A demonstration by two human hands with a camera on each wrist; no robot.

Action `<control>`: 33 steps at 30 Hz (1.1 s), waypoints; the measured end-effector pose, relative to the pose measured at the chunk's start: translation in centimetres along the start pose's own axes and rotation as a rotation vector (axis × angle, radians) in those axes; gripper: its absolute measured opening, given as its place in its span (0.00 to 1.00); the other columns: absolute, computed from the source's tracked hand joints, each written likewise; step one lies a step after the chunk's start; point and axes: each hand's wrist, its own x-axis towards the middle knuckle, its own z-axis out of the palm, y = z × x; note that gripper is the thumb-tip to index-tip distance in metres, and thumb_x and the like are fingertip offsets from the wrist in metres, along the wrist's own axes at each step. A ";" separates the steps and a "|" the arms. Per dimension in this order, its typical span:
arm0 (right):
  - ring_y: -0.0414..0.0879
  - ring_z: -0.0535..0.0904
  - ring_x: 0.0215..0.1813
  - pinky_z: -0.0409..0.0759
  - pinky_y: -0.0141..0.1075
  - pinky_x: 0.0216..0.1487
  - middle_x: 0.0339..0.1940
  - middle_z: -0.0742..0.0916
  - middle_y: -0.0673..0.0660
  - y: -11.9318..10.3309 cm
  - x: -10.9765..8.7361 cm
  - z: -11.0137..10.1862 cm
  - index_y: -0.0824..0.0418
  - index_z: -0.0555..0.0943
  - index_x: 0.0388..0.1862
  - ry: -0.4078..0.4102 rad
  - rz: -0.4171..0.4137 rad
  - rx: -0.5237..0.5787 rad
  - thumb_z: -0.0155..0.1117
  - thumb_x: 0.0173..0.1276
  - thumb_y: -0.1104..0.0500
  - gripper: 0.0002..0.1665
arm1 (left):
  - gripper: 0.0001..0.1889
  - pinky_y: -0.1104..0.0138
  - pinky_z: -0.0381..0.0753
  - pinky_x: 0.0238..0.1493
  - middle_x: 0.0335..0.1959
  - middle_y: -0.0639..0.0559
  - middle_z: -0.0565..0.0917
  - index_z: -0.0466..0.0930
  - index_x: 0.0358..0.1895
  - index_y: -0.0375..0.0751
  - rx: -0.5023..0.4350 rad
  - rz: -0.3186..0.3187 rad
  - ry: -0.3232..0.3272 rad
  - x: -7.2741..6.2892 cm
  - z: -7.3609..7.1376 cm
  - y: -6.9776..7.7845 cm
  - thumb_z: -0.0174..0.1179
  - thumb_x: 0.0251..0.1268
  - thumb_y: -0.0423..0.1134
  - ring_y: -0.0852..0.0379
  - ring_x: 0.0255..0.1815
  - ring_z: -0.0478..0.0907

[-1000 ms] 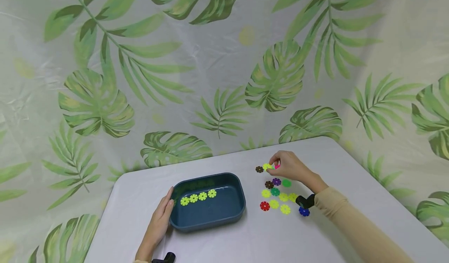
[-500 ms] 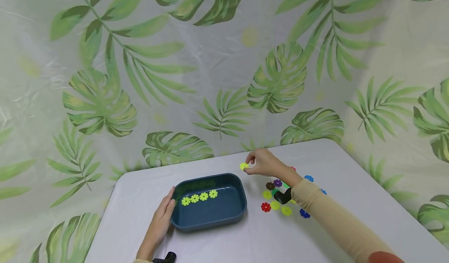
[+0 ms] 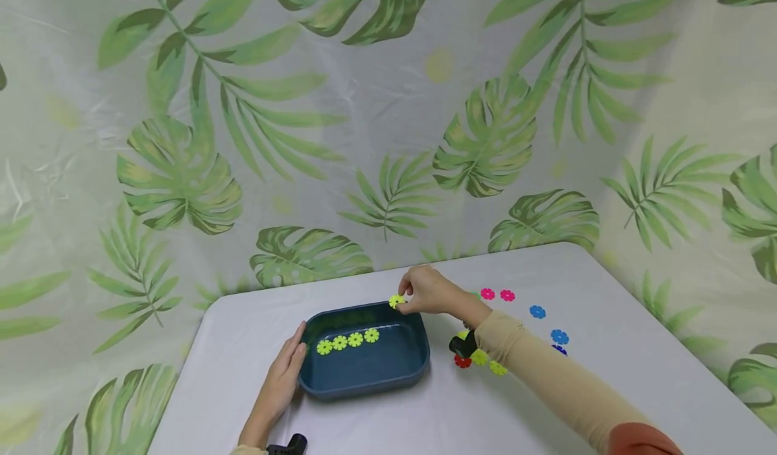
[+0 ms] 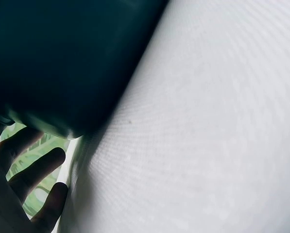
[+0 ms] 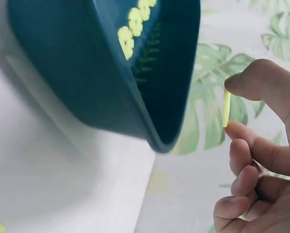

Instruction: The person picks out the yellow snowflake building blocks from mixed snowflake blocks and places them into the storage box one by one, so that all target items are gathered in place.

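Note:
Between thumb and forefinger, my right hand (image 3: 427, 290) pinches a yellow snowflake disc (image 3: 396, 301), held over the far right rim of a dark blue basin (image 3: 364, 387). In the right wrist view the disc (image 5: 226, 109) shows edge-on, apart from the basin wall (image 5: 72, 73). My left hand (image 3: 279, 377) rests against the basin's left end, its fingers (image 4: 40, 167) fairly straight and spread in the left wrist view. Inside the basin, several yellow discs (image 3: 355, 340) lie in a row along the bottom.
Right of the basin, loose discs are scattered on the white table (image 3: 437, 414): pink (image 3: 506, 295), light blue (image 3: 537, 312), red (image 3: 463, 361) and yellow (image 3: 498, 368) ones. My right sleeve (image 3: 546, 374) covers part of them. A leaf-patterned sheet (image 3: 388, 104) hangs behind the table.
My right hand has lifted the yellow disc from beside the brown one at the back and carried it left to the basin's rim. The left hand stays at the basin.

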 end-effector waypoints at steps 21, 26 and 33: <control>0.37 0.75 0.24 0.77 0.33 0.27 0.21 0.81 0.42 -3.1 1.9 2.7 0.55 0.87 0.31 -0.116 0.040 -0.125 0.78 0.58 0.48 0.13 | 0.28 0.42 0.50 0.76 0.78 0.44 0.61 0.54 0.82 0.48 0.019 -0.002 0.014 0.1 0.0 -0.3 0.41 0.85 0.50 0.41 0.80 0.53; 0.39 0.74 0.23 0.76 0.33 0.25 0.20 0.80 0.43 -3.3 2.1 3.1 0.52 0.85 0.25 -0.107 0.059 -0.147 0.80 0.57 0.48 0.13 | 0.29 0.42 0.50 0.76 0.79 0.44 0.61 0.54 0.82 0.49 0.017 -0.003 0.009 0.1 0.0 -0.3 0.40 0.85 0.51 0.41 0.80 0.52; 0.39 0.75 0.24 0.78 0.35 0.27 0.22 0.81 0.44 -3.2 2.2 3.4 0.52 0.85 0.23 -0.152 0.110 -0.173 0.81 0.55 0.49 0.14 | 0.29 0.42 0.51 0.76 0.78 0.44 0.62 0.54 0.82 0.48 0.011 0.003 0.011 0.2 -0.1 -0.3 0.41 0.85 0.51 0.41 0.80 0.54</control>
